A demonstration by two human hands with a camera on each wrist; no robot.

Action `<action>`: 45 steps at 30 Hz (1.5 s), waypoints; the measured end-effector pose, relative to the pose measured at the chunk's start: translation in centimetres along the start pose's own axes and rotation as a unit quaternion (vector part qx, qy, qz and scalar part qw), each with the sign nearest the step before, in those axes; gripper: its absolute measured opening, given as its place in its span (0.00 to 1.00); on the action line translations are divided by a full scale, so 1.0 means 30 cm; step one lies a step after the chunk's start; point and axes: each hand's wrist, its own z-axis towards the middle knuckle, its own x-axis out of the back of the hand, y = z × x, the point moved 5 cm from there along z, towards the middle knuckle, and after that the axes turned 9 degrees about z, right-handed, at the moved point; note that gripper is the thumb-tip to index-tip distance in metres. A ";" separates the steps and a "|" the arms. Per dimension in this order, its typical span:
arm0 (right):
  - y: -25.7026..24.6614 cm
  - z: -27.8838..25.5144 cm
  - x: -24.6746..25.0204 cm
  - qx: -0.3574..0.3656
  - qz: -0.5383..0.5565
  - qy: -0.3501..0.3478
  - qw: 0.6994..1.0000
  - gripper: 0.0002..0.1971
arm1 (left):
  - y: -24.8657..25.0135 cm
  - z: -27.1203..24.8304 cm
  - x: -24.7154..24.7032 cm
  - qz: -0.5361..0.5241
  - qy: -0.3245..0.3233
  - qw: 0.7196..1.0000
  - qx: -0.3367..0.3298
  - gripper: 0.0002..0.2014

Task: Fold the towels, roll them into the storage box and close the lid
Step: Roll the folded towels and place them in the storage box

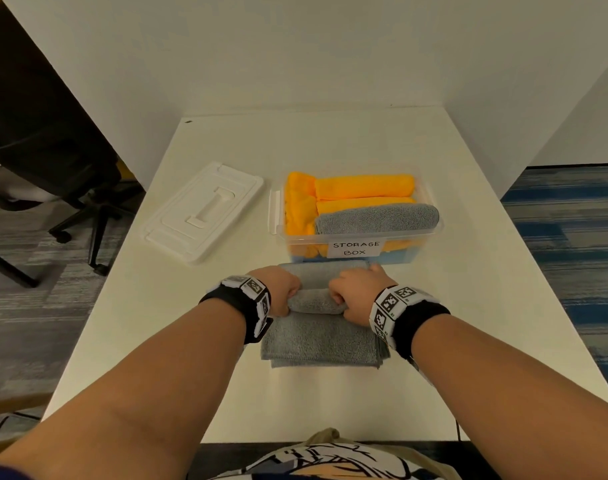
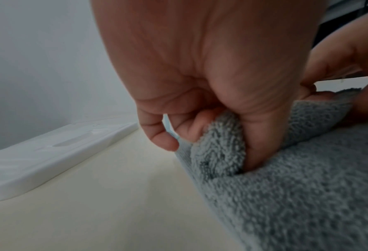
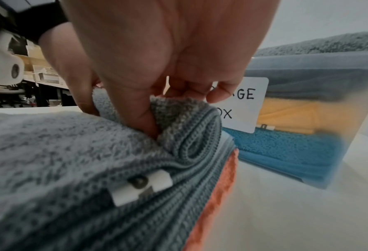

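Two hands share one grey towel (image 1: pixel 321 336) on the counter (image 1: pixel 434 341), its flat part nearest the person; the roll could slacken or skew if either end slips, and the orange edge (image 3: pixel 219 195) beneath might drag along; the left hand (image 1: pixel 278 289) curls tightly round the roll's left end, thumb tucked under; the right hand (image 1: pixel 356 296) pinches the right end likewise; just beyond the knuckles stands the storage box (image 1: pixel 358 237), nearly full; beyond the left hand lies the lid (image 1: pixel 205 211).
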 end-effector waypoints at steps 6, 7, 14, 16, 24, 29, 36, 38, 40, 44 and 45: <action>0.020 0.000 0.004 -0.019 0.050 -0.002 0.999 0.06 | -0.035 0.001 -0.002 -0.107 0.019 0.994 0.006 0.11; 0.022 0.000 -0.003 -0.020 0.062 -0.001 0.998 0.06 | -0.035 0.003 -0.007 -0.113 0.015 0.994 0.003 0.11; 0.021 0.010 -0.037 -0.049 0.039 -0.035 0.997 0.22 | -0.012 -0.001 -0.010 -0.125 0.043 0.991 0.008 0.22; 0.019 0.012 -0.024 -0.040 0.028 -0.035 0.998 0.19 | -0.007 0.001 0.000 -0.139 0.037 0.990 0.005 0.19; 0.011 0.006 -0.002 -0.010 0.096 -0.003 0.995 0.18 | 0.013 0.006 0.010 -0.123 -0.028 0.992 -0.009 0.22; 0.018 0.006 0.008 -0.005 0.043 0.014 0.999 0.18 | -0.006 -0.001 0.016 -0.208 -0.054 0.977 -0.004 0.19; 0.007 -0.002 0.014 0.010 0.022 0.028 0.999 0.18 | 0.012 0.004 0.039 -0.116 0.021 0.993 -0.014 0.13; 0.014 -0.005 0.017 -0.010 0.072 0.003 0.997 0.21 | 0.012 0.002 0.040 -0.097 0.041 0.994 -0.012 0.13; 0.017 -0.006 0.016 -0.032 0.127 -0.013 0.991 0.22 | 0.013 -0.003 0.045 -0.083 0.056 0.995 -0.014 0.12; 0.010 -0.002 0.007 -0.027 0.078 0.004 0.997 0.20 | 0.025 -0.007 0.048 -0.064 0.047 0.997 -0.018 0.12; 0.007 -0.002 0.009 -0.019 0.060 0.016 0.998 0.20 | 0.023 -0.005 0.044 -0.078 0.037 0.996 -0.018 0.14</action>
